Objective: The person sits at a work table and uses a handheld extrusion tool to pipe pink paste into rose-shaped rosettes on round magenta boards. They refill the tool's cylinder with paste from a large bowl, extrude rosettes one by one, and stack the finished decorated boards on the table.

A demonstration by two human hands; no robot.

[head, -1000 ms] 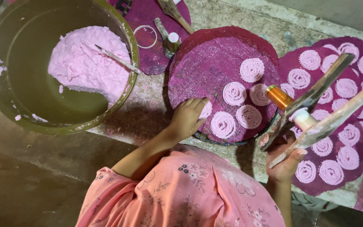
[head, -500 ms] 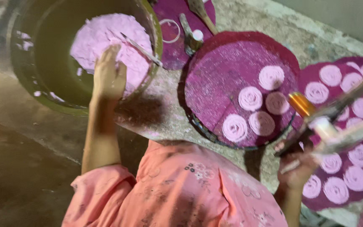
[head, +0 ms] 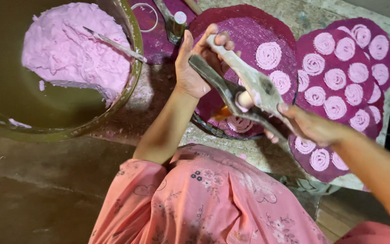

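Note:
A long two-handled press tool point(head: 249, 88), grey and smeared with pink dough, hangs slanted over a round purple mat point(head: 249, 27). My left hand point(head: 197, 65) grips the upper ends of its two handles. My right hand point(head: 310, 126) holds the lower end, near the mat's front edge. Pink dough spirals point(head: 268, 55) lie on the mat, some hidden under the tool. A big green bowl point(head: 132, 77) at the left holds a mound of pink dough point(head: 73, 49) with a thin stick point(head: 113, 44) lying in it.
A second purple sheet point(head: 387, 68) at the right carries several pink spirals. A metal ring point(head: 143, 13) and a small capped piece point(head: 177, 20) lie on another purple sheet behind the bowl. My pink floral clothing point(head: 213, 199) fills the bottom of the view.
My left hand went from the round mat to the dough bowl, then came back and took the tool's handles. The tool has swung left over the round mat.

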